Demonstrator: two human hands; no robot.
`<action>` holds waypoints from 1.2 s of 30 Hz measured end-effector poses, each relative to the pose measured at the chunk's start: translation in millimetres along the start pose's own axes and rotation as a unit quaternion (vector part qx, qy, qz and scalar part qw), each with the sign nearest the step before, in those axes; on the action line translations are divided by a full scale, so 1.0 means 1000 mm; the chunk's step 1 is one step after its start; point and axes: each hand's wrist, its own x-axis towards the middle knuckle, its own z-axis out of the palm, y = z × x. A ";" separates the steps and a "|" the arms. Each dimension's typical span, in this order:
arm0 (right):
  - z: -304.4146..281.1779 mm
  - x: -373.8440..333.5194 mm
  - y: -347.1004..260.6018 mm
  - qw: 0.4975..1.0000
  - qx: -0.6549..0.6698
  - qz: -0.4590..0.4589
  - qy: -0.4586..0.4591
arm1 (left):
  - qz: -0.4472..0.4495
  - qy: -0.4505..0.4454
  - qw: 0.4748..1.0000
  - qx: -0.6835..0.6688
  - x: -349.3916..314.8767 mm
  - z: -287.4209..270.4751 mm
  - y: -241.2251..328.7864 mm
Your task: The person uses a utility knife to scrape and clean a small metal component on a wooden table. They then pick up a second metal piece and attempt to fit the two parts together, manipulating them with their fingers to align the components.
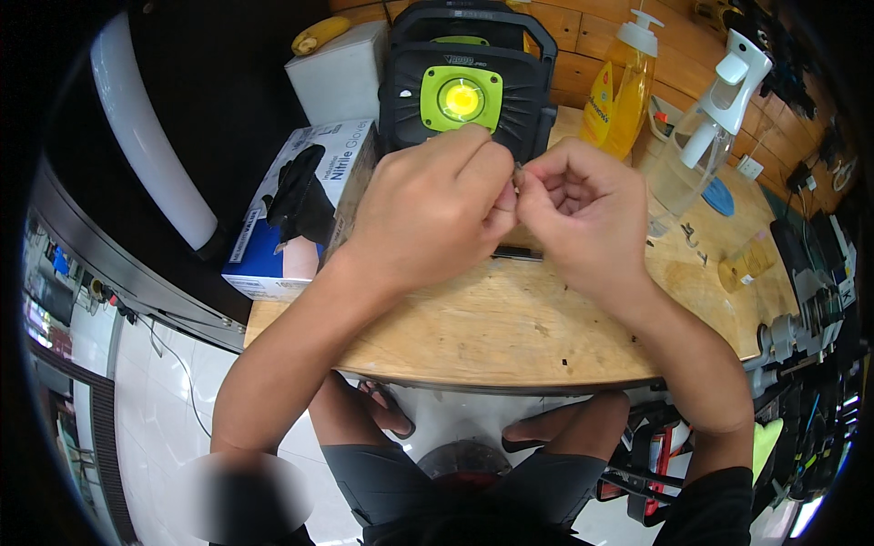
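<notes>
Over the wooden table [473, 328], my left hand [437, 205] and my right hand [592, 214] meet fingertip to fingertip. Both are closed in a pinch around something tiny at their tips, which is too small and too covered to name. My left hand shows its back, with its fingers curled out of sight. On the right hand, thumb and forefinger press together while the other fingers curl inward. Just beyond the hands stands a lit work light [462, 98] with a green frame and black housing. A thin dark object [517, 254] lies on the table below them, partly covered.
Left of the hands sits a glove box [273, 264] with a black glove [296, 196] sticking out. Behind it, a banana [320, 36] rests on a white box [341, 77]. A yellow pump bottle [619, 91] and clear spray bottle [696, 150] stand right, near a clear cup [745, 264].
</notes>
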 end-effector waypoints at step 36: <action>-0.002 -0.002 -0.013 0.987 0.152 0.057 0.010 | -0.020 0.063 0.996 -0.065 0.003 0.007 0.003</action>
